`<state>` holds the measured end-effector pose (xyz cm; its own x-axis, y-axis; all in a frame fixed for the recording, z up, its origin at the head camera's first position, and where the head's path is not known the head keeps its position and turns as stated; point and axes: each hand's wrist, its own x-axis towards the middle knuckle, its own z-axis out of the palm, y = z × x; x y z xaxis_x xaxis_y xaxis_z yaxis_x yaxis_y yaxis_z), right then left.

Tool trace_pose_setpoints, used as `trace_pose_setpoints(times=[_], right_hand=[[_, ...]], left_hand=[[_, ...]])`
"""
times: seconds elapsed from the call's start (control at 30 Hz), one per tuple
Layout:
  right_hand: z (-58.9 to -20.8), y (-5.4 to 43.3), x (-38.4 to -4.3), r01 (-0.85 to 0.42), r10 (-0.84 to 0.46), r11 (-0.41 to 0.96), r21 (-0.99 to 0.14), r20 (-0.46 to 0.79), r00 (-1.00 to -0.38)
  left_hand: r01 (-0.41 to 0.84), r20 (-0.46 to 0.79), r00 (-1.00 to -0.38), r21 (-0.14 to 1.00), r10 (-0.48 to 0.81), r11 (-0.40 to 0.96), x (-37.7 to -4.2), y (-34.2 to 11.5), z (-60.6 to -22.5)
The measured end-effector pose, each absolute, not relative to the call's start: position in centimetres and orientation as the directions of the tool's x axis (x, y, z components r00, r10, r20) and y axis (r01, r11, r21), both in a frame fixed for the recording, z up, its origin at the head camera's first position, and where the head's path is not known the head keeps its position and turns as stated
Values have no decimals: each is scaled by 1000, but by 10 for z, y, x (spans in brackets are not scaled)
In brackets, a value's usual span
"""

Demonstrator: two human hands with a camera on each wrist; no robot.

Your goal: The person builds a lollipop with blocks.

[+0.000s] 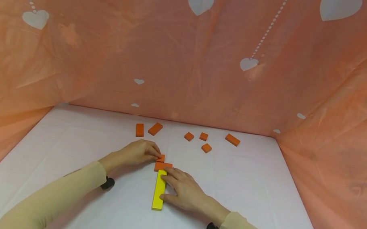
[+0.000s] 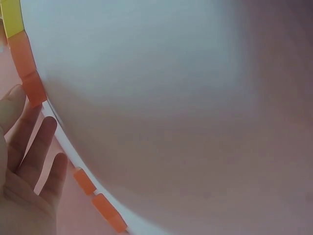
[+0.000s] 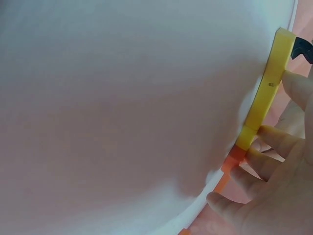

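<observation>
My left hand [image 1: 140, 152] pinches a small square orange block [image 1: 162, 158] between thumb and fingertips. This block sits at the left part of the far side of a longer orange block [image 1: 158, 167], which lies crosswise. A long yellow block [image 1: 159, 194] runs from there toward me, its far end meeting the orange one. My right hand [image 1: 186, 190] lies on the right side, thumb and fingertips touching the edge of the yellow block [image 3: 268, 90] and the crosswise orange block [image 3: 234, 155], fingers loosely extended. The left wrist view shows the thumb beside the small orange block [image 2: 34, 89].
Along the table's far edge lie two oblong orange blocks [image 1: 155, 129] at left, several small square ones [image 1: 206, 148] right of the middle, and another oblong block [image 1: 232, 140] farther right. White cloth [image 1: 106, 215] covers the table; a pink curtain [image 1: 192, 63] surrounds it.
</observation>
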<state>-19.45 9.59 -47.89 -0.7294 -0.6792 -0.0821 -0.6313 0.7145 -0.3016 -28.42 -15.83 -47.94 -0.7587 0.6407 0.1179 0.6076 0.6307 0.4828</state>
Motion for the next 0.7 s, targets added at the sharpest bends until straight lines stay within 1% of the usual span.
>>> trace_pose_setpoints(times=[0.37,0.7], right_hand=[[-477,96,-193,-638,-684,710,-300,-76,-725],[-476,95,-192,-633,-681,713,-301,-83,-728]], left_hand=[[593,99,-761,506,641,626,-283,-157,-478],[600,108,-753,518,649,610,-282,-158,-477]])
